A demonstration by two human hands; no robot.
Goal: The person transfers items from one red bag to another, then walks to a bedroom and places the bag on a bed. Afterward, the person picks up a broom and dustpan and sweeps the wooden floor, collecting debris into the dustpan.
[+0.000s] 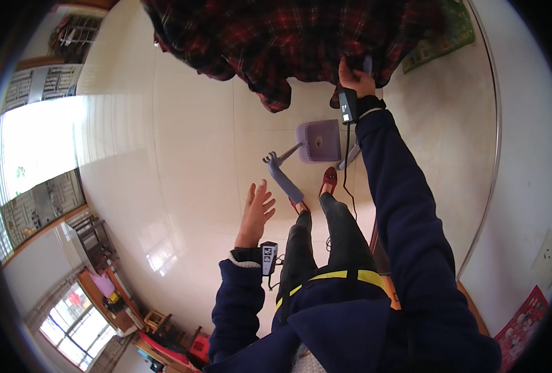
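Note:
A dark red plaid garment spreads across the top of the view, above the tiled floor. My right hand is at its lower right edge, fingers closed on the cloth, beside a small bluish-purple piece that may be a hanger part. My left hand is held out over the floor with its fingers apart and nothing in it. Between my hands and my feet stands a purple long-handled dustpan, its blue-grey handle pointing up towards me. Both wrists carry a strapped black device.
Another blue-grey rod lies partly hidden beside the dustpan. A green patterned mat lies at the upper right, near the white wall. Wooden furniture and a red stool stand at the lower left. A black cable hangs from my right wrist.

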